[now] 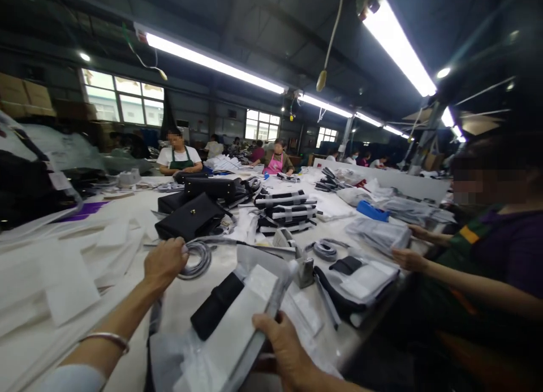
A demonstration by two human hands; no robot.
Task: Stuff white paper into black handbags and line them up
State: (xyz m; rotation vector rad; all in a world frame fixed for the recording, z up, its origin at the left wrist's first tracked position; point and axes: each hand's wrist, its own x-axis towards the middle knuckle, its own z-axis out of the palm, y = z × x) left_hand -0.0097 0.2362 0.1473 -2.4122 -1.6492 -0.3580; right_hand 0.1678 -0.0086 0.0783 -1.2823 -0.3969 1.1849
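My left hand [165, 262] is closed at the left edge of a coiled strap [203, 260] in grey wrapping, reached out over the table. My right hand [284, 341] grips the right side of a half-wrapped handbag [220, 304], thumb on top and fingers underneath. White paper [252, 296] covers much of this bag, a black flap or strap piece shows on its left, and clear plastic surrounds the lower end. Beyond my left hand sits a finished black handbag [190, 216] with a gold clasp.
Stacked black straps with white wrapping [288, 208] lie mid-table. White paper sheets [68, 279] spread across the left. A tape dispenser [304, 272] stands beside another wrapped bag [365, 279]. On the right, a co-worker's hands [409, 259] hold a plastic-wrapped parcel [377, 233]. Other people work farther back.
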